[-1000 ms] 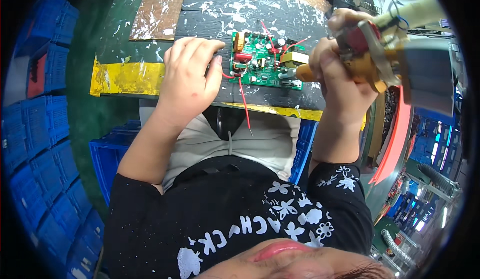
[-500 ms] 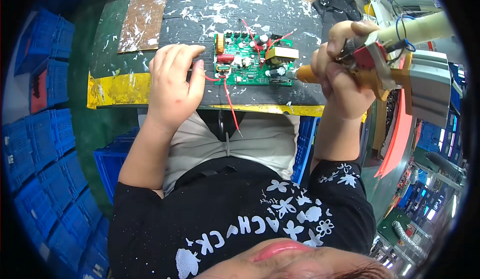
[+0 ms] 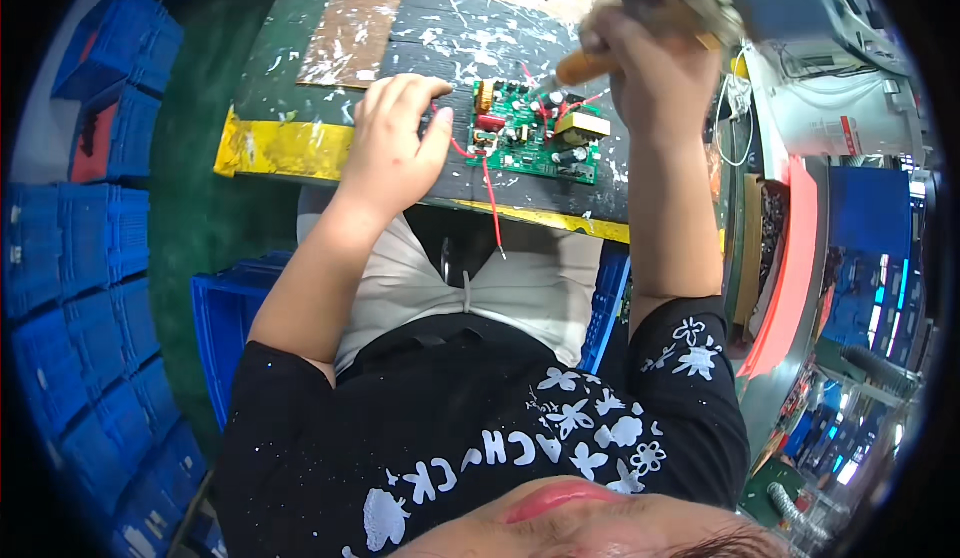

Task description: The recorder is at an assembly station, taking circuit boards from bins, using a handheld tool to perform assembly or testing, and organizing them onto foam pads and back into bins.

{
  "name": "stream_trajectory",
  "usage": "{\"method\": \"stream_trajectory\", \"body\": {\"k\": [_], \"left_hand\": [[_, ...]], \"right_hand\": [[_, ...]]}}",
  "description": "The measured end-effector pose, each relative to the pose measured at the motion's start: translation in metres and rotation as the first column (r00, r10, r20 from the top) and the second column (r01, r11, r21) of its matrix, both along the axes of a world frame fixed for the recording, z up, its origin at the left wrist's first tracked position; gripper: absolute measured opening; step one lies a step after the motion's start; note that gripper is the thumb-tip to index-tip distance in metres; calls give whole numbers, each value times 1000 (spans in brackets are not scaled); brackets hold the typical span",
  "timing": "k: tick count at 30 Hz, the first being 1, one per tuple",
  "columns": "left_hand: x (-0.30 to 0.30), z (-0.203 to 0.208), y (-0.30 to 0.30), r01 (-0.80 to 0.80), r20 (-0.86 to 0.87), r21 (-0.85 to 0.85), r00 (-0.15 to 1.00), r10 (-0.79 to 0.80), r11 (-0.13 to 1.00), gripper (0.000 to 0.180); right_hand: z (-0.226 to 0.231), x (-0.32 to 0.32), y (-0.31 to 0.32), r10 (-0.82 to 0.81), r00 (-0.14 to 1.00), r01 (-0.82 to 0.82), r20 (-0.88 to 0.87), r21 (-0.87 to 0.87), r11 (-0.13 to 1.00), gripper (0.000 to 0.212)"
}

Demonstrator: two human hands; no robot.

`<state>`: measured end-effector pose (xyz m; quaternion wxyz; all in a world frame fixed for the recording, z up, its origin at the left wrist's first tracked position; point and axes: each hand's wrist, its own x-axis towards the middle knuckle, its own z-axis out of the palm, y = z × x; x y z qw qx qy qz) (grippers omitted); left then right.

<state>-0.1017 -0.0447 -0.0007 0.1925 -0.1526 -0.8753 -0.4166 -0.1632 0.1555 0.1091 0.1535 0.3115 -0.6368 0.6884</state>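
Observation:
A green circuit board [image 3: 525, 165] lies on the dark, white-smeared worktop. It carries a yellow-wrapped transformer [image 3: 584, 126], a copper coil, capacitors and several red wires. One red wire [image 3: 492, 203] hangs over the bench's front edge. My left hand [image 3: 395, 148] rests just left of the board, thumb and index finger apart. Another red wire runs from the board beneath its thumb. Above the board's far right, my right hand [image 3: 665, 83] grips what looks like a glue gun, its orange nozzle [image 3: 588, 67] pointing left and down. Motion blurs the gun's body.
Yellow tape [image 3: 285, 153] edges the bench front. Stacked blue crates [image 3: 85, 243] stand at the left, and another blue crate [image 3: 235, 308] is beside my legs. Pink sheets [image 3: 785, 268] lie on the right, near a white cable [image 3: 738, 118].
My right hand has moved the glue gun away from me, from the board's near right corner toward its far side. My left hand keeps its place beside the board while the view has shifted.

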Motion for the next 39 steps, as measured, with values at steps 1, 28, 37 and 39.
{"method": "stream_trajectory", "body": {"k": [1,28,37,39], "left_hand": [[1,-1,-1,-1,-12,-4,1000,1,1000,20],[-14,-24,-22,-162,43,367,987,157,916,27],[-16,-18,-16,-141,112,392,988,106,909,34],[-16,-17,-15,-177,114,380,983,144,908,36]], "right_hand": [[-4,-4,2,-83,972,66,221,84,994,44],[-88,202,107,-590,806,515,51,431,741,18],[-208,400,242,-970,52,741,236,642,196,12],[-229,428,253,-979,-122,622,164,781,53,21]]}}
